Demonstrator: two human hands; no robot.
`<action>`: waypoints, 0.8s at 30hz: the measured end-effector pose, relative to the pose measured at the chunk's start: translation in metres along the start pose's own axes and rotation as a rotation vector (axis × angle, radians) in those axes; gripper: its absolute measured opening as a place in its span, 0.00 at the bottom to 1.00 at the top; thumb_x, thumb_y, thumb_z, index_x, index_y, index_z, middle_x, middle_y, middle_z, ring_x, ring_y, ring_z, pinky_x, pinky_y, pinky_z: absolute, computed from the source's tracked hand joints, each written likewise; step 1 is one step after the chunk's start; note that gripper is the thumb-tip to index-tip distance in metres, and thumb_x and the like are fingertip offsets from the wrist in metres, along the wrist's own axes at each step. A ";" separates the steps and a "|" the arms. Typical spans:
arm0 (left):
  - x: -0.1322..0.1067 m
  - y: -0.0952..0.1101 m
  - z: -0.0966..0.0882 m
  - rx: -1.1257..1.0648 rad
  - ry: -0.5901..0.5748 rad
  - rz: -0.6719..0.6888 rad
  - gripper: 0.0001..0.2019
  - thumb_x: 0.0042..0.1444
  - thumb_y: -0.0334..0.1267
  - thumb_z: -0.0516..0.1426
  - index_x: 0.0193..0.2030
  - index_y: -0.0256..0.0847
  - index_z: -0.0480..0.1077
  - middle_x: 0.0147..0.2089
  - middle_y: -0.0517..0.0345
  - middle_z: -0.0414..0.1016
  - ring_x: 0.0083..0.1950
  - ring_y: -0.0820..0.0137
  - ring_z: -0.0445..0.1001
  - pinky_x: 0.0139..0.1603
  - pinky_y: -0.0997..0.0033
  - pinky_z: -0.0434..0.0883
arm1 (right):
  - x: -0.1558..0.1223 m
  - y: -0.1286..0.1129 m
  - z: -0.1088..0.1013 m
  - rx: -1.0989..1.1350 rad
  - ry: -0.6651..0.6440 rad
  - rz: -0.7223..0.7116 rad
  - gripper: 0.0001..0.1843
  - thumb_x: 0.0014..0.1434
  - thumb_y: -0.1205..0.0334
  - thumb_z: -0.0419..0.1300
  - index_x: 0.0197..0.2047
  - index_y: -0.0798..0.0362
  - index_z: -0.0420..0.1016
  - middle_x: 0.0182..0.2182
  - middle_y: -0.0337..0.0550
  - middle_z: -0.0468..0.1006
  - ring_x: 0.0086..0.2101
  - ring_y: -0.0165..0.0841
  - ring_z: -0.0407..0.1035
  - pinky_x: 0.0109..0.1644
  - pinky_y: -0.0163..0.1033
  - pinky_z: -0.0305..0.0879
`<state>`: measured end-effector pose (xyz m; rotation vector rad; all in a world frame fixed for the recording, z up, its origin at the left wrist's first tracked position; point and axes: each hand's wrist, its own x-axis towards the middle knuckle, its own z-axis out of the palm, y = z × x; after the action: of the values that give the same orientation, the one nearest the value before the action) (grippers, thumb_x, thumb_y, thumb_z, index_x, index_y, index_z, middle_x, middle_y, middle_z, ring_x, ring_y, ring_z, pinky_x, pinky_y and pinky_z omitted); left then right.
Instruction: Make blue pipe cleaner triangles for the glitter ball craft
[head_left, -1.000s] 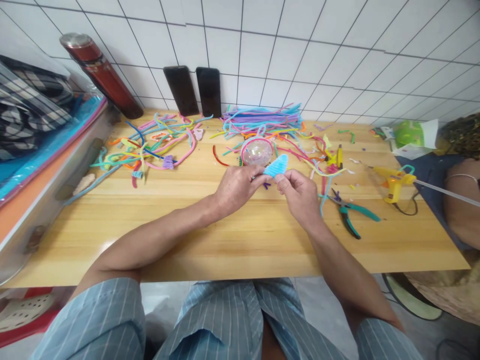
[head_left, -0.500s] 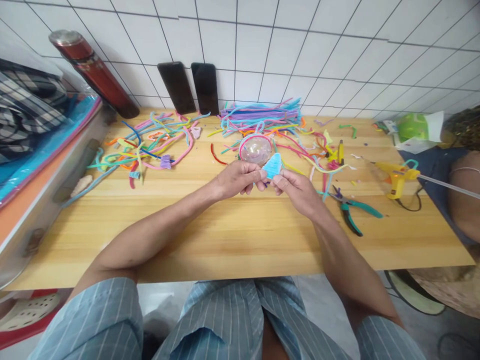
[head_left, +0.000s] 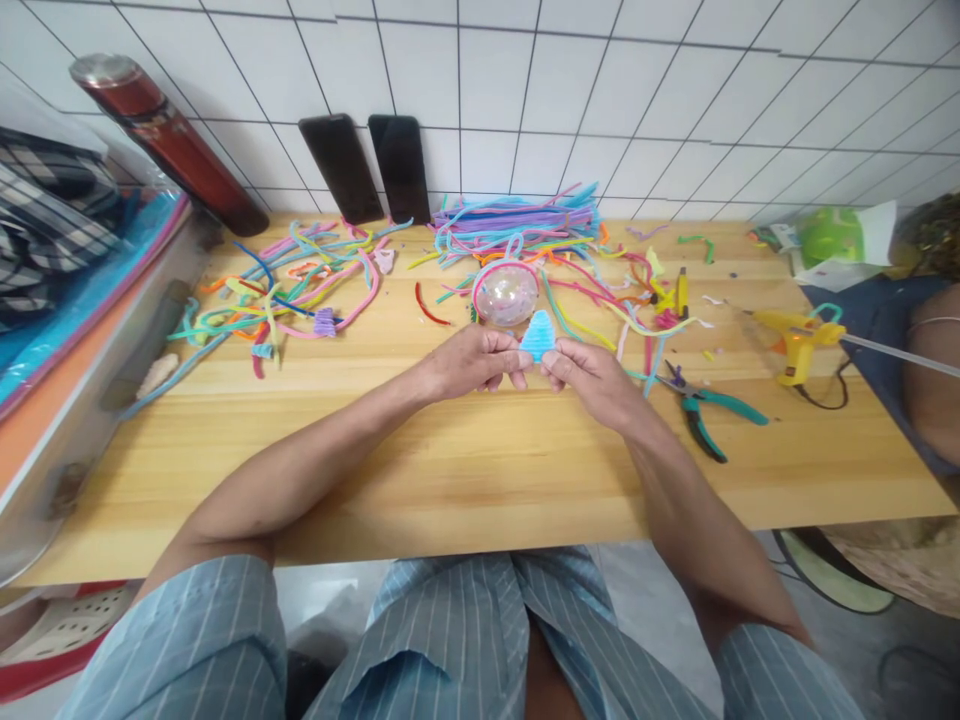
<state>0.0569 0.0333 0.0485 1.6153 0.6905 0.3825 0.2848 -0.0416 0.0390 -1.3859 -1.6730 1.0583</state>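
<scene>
My left hand (head_left: 474,362) and my right hand (head_left: 589,376) meet over the middle of the wooden table (head_left: 480,460). Both pinch a small light-blue pipe-cleaner cone (head_left: 537,335), which stands point up between their fingertips. Just behind the cone lies a clear glittery ball (head_left: 505,293) ringed with a pink pipe cleaner. Loose pipe cleaners in many colours (head_left: 517,225) spread across the back of the table.
Green-handled pliers (head_left: 705,412) lie right of my right hand. A yellow glue gun (head_left: 796,340) sits farther right, beside another person's arm (head_left: 930,390). Two dark phones (head_left: 371,165) and a red flask (head_left: 161,130) lean on the tiled wall. A green object (head_left: 829,240) sits far right.
The blue cone has turned from tilted to point up. Both hands have closed in on it and drawn slightly nearer together.
</scene>
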 end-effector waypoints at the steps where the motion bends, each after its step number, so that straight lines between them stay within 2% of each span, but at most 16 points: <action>1: -0.001 0.001 0.001 -0.012 0.001 0.007 0.21 0.65 0.54 0.67 0.35 0.35 0.81 0.28 0.56 0.80 0.23 0.78 0.67 0.26 0.78 0.65 | 0.000 -0.001 0.001 -0.011 0.025 -0.003 0.25 0.69 0.37 0.61 0.30 0.48 0.72 0.26 0.37 0.72 0.29 0.32 0.66 0.36 0.39 0.61; 4: -0.001 0.003 0.005 -0.058 0.000 0.025 0.23 0.62 0.58 0.69 0.34 0.36 0.80 0.26 0.58 0.79 0.23 0.78 0.67 0.25 0.77 0.66 | -0.001 -0.002 0.005 -0.005 0.076 -0.004 0.25 0.69 0.38 0.61 0.29 0.48 0.70 0.26 0.37 0.71 0.29 0.32 0.65 0.36 0.39 0.60; 10: 0.002 -0.007 0.016 -0.206 0.053 0.016 0.21 0.61 0.55 0.69 0.35 0.35 0.79 0.35 0.52 0.86 0.23 0.79 0.68 0.25 0.77 0.66 | -0.001 -0.002 0.009 0.074 0.118 0.019 0.28 0.67 0.33 0.63 0.29 0.48 0.71 0.27 0.37 0.72 0.30 0.33 0.66 0.38 0.40 0.64; 13: 0.003 -0.012 0.021 -0.262 0.101 -0.016 0.20 0.61 0.54 0.69 0.38 0.35 0.78 0.38 0.51 0.87 0.24 0.78 0.69 0.25 0.77 0.66 | -0.001 0.002 0.008 0.087 0.110 0.020 0.29 0.67 0.32 0.63 0.30 0.48 0.72 0.26 0.38 0.73 0.30 0.33 0.68 0.37 0.40 0.66; 15: 0.003 -0.012 0.022 -0.276 0.119 -0.035 0.20 0.62 0.54 0.68 0.39 0.35 0.79 0.38 0.51 0.87 0.24 0.79 0.69 0.25 0.77 0.66 | -0.002 0.005 0.008 0.066 0.149 0.007 0.27 0.68 0.32 0.64 0.33 0.48 0.74 0.28 0.38 0.76 0.30 0.33 0.69 0.38 0.41 0.67; 20: 0.003 -0.010 0.023 -0.335 0.140 -0.066 0.18 0.62 0.51 0.69 0.40 0.35 0.80 0.36 0.53 0.87 0.23 0.79 0.69 0.24 0.77 0.66 | -0.007 0.009 0.009 -0.044 0.403 -0.202 0.17 0.66 0.45 0.71 0.52 0.45 0.78 0.45 0.44 0.87 0.41 0.38 0.81 0.50 0.46 0.77; 24: 0.002 -0.008 0.025 -0.412 0.123 -0.071 0.17 0.62 0.49 0.70 0.39 0.35 0.79 0.34 0.55 0.85 0.23 0.79 0.68 0.24 0.77 0.64 | -0.010 0.007 0.009 -0.248 0.393 -0.290 0.09 0.69 0.52 0.68 0.49 0.43 0.84 0.44 0.45 0.90 0.41 0.41 0.83 0.54 0.50 0.78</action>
<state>0.0722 0.0154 0.0357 1.1824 0.7072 0.5380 0.2812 -0.0521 0.0286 -1.3446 -1.6774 0.3939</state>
